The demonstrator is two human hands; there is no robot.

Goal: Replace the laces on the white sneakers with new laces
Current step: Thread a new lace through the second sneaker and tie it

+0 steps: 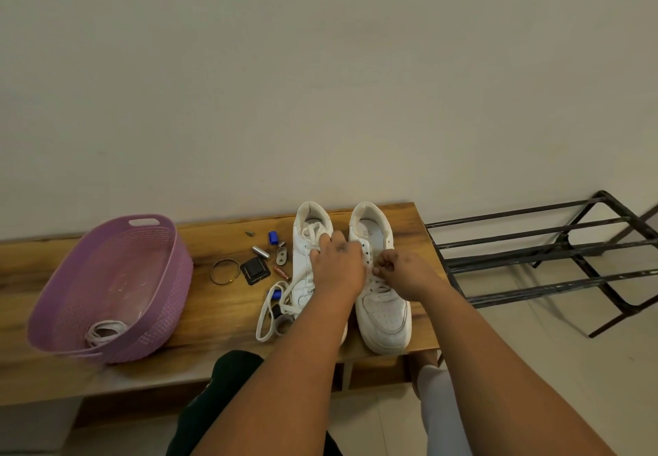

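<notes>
Two white sneakers stand side by side on the wooden bench [220,316], heels toward the wall. My left hand [336,265] lies over the left sneaker [306,242], fingers curled at its lace near the tongue. A long loose white lace [270,313] trails from that shoe onto the bench at its left. My right hand [402,270] pinches the lace at the eyelets of the right sneaker [382,309], whose lower rows are laced. Another coiled white lace [105,329] lies inside the purple basket [71,270].
Small items lie left of the shoes: a bangle [224,271], a black square piece [254,270], batteries [261,252], a blue cap [273,238]. A black metal rack [534,259] stands right of the bench. My knees are below the front edge.
</notes>
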